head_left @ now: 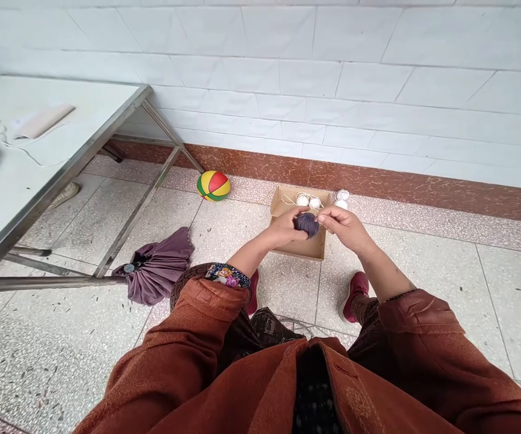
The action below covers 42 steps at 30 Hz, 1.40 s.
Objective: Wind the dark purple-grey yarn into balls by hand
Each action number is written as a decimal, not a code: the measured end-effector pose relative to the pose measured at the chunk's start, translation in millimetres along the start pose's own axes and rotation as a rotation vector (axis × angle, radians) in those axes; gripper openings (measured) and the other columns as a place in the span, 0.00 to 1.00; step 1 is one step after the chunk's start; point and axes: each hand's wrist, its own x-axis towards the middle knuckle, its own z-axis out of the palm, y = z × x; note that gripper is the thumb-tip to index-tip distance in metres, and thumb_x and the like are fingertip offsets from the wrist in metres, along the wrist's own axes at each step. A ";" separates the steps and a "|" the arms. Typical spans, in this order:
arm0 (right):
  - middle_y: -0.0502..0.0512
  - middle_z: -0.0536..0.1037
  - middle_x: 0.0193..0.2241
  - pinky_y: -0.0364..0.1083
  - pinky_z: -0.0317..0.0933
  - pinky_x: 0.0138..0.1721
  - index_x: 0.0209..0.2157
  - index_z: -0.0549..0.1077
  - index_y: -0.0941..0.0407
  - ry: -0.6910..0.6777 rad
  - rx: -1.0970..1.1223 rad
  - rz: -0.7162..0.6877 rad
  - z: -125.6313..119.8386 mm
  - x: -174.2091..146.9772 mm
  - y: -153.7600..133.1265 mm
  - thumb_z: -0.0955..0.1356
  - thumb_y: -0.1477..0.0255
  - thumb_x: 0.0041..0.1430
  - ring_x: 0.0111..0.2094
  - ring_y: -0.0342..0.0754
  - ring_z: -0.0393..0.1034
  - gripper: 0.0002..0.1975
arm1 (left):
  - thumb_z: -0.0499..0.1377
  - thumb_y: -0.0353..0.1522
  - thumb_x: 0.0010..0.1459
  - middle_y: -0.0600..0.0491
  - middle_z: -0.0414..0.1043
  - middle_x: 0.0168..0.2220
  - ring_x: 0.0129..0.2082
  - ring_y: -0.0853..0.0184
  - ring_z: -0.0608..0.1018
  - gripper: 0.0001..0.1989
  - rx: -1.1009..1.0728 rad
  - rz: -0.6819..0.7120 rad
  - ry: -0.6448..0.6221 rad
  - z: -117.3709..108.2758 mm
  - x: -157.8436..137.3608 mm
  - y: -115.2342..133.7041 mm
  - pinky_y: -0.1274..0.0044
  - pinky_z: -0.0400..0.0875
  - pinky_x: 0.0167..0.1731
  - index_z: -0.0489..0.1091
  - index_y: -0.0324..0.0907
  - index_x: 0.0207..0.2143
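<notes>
Yarn ball (306,225) in left hand (283,228); open floor (235,232) beside box edge (300,255)

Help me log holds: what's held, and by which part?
Dark yarn ball, by its left side in the left grip; whether the right grip holds a strand can't be told.

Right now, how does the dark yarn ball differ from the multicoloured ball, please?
The dark yarn ball is purplish-grey; the multicoloured ball shows red, yellow and green. The dark yarn ball is held in the left hand, whereas the multicoloured ball rests on the floor. Both look roundish.
</notes>
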 end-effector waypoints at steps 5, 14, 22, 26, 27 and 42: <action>0.48 0.71 0.26 0.45 0.59 0.32 0.31 0.74 0.54 0.162 -0.094 0.089 -0.5 5.7 20.8 0.68 0.60 0.64 0.28 0.45 0.63 0.13 | 0.67 0.29 0.44 0.47 0.71 0.52 0.51 0.58 0.74 0.40 -0.327 -0.022 -0.230 7.9 -10.0 14.6 0.66 0.67 0.52 0.65 0.48 0.62; 0.52 0.76 0.28 0.46 0.62 0.35 0.30 0.73 0.54 -0.058 -0.321 0.002 23.9 -2.3 23.3 0.65 0.66 0.65 0.31 0.49 0.70 0.11 | 0.66 0.29 0.43 0.48 0.74 0.49 0.49 0.62 0.76 0.31 -0.509 0.001 0.123 2.3 -1.2 13.1 0.68 0.66 0.54 0.72 0.43 0.54; 0.51 0.78 0.31 0.46 0.63 0.37 0.33 0.76 0.53 -0.042 -0.179 -0.105 11.8 -4.2 -1.2 0.68 0.64 0.65 0.32 0.47 0.70 0.09 | 0.66 0.27 0.38 0.47 0.72 0.51 0.53 0.54 0.72 0.35 -0.026 -0.079 0.126 -1.6 1.3 -2.1 0.61 0.63 0.58 0.71 0.42 0.54; 0.51 0.77 0.30 0.47 0.62 0.38 0.32 0.75 0.53 0.136 -0.158 -0.049 3.5 1.8 7.1 0.69 0.62 0.63 0.33 0.48 0.69 0.11 | 0.65 0.29 0.41 0.46 0.71 0.53 0.53 0.56 0.72 0.41 -0.182 -0.068 -0.167 4.9 -5.9 5.3 0.63 0.64 0.55 0.65 0.45 0.61; 0.51 0.76 0.30 0.47 0.62 0.38 0.31 0.75 0.53 0.159 -0.154 -0.029 3.3 3.0 10.4 0.69 0.61 0.63 0.33 0.47 0.69 0.11 | 0.65 0.29 0.41 0.46 0.71 0.54 0.53 0.56 0.72 0.41 -0.249 -0.053 -0.217 6.7 -7.8 8.3 0.64 0.65 0.54 0.65 0.46 0.62; 0.52 0.78 0.31 0.47 0.62 0.37 0.33 0.76 0.53 -0.166 -0.251 -0.085 24.3 -8.3 2.6 0.66 0.63 0.66 0.32 0.47 0.70 0.11 | 0.63 0.29 0.42 0.50 0.75 0.42 0.42 0.64 0.76 0.25 -0.383 -0.134 0.262 -0.8 1.9 4.9 0.72 0.70 0.45 0.73 0.40 0.47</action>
